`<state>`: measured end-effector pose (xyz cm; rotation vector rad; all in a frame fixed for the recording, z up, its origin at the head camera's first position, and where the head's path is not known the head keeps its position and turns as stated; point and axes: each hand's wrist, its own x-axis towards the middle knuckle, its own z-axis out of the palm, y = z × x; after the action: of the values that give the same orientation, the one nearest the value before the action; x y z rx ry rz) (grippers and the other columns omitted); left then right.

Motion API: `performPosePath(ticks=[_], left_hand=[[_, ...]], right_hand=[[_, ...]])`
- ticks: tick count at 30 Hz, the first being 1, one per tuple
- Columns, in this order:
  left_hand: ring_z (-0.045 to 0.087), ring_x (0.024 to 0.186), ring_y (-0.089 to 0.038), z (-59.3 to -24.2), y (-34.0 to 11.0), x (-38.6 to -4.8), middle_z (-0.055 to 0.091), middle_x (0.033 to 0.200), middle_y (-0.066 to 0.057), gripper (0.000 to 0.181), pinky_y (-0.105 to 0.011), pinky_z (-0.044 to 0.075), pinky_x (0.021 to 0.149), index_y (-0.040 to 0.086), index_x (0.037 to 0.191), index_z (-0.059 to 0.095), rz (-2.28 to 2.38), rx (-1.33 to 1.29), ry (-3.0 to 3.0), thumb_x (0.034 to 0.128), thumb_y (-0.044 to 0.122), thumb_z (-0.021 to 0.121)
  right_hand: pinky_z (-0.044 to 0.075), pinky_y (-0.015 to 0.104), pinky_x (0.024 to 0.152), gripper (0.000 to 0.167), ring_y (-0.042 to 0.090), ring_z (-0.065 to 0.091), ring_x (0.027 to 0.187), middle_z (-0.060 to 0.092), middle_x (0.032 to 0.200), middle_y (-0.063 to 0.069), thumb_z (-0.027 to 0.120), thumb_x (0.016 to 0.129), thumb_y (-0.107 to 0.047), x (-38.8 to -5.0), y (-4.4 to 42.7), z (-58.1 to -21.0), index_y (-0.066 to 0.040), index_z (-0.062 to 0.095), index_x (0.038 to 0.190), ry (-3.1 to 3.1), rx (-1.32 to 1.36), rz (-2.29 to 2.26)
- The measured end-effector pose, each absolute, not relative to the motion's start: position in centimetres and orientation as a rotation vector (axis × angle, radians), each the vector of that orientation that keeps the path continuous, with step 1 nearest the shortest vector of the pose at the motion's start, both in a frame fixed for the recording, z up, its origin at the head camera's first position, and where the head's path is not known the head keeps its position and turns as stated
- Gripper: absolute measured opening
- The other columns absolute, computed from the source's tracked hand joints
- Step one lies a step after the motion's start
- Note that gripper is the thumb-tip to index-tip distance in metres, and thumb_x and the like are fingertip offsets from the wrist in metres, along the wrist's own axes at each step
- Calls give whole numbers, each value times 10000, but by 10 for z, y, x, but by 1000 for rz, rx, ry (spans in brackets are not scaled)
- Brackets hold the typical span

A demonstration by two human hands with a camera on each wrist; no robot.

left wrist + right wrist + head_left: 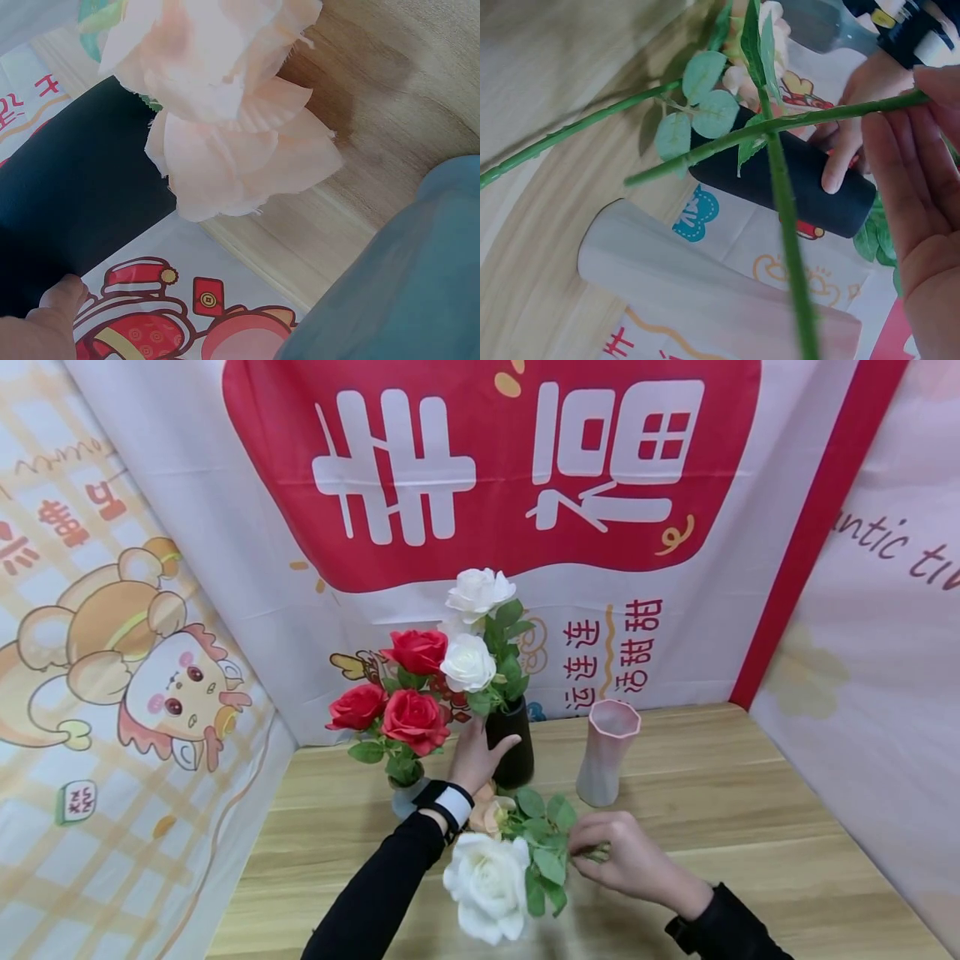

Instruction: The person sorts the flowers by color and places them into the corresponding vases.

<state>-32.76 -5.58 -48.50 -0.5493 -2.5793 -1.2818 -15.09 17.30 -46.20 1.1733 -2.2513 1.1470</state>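
Note:
A black vase (516,747) holds white roses (468,663). My left hand (476,757) grips its side, thumb across the front; the right wrist view also shows this thumb on the black vase (787,169). My right hand (626,857) pinches a green stem (832,114) between thumb and fingers. A large white rose (489,887) with green leaves (551,860) lies beside that hand. Under my left wrist is a peach flower (489,810), seen close in the left wrist view as peach petals (225,142). A second green stem (784,195) crosses the pinched one.
A pink-and-white vase (609,756) stands right of the black one. To the left, red roses (415,721) stand in a pale blue-grey vase (407,797). Printed cloths (660,643) wall the wooden table (712,793) at the back and both sides.

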Motion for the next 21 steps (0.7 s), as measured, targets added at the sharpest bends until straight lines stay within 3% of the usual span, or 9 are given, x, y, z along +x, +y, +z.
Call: performPosePath(ticks=[6,12,17,21], left_hand=[[388,1357,-325,-491,-56,-331,339,1544,-120,899,-480,374,1055,297,1580,139,-1258,-578,-2535,900,432,712],[407,1336,-361,-490,-57,-329,342,1534,-158,888,-494,394,1035,292,1582,133,-1242,-565,-2563,909,476,681],[382,1357,-337,-488,-56,-329,330,1546,-128,889,-471,369,1061,292,1578,145,-1279,-547,-2569,904,424,709],[388,1353,-334,-487,-55,-328,351,1534,-133,883,-473,358,1068,261,1574,181,-1287,-542,-2561,896,383,733]], right_hand=[[564,271,588,334,132,663,726,692,859,18,764,690,171,-149,174,-443,-111,724,865,-2176,1089,1348],[577,321,587,330,136,670,770,708,948,50,761,743,164,-145,178,-428,-90,744,952,-2196,946,1471],[582,346,627,304,171,679,778,698,942,3,753,797,109,-148,185,-428,-163,729,929,-2222,819,1549],[582,354,636,271,178,687,797,710,944,-1,760,807,82,-149,190,-426,-147,738,950,-2226,738,1612]])
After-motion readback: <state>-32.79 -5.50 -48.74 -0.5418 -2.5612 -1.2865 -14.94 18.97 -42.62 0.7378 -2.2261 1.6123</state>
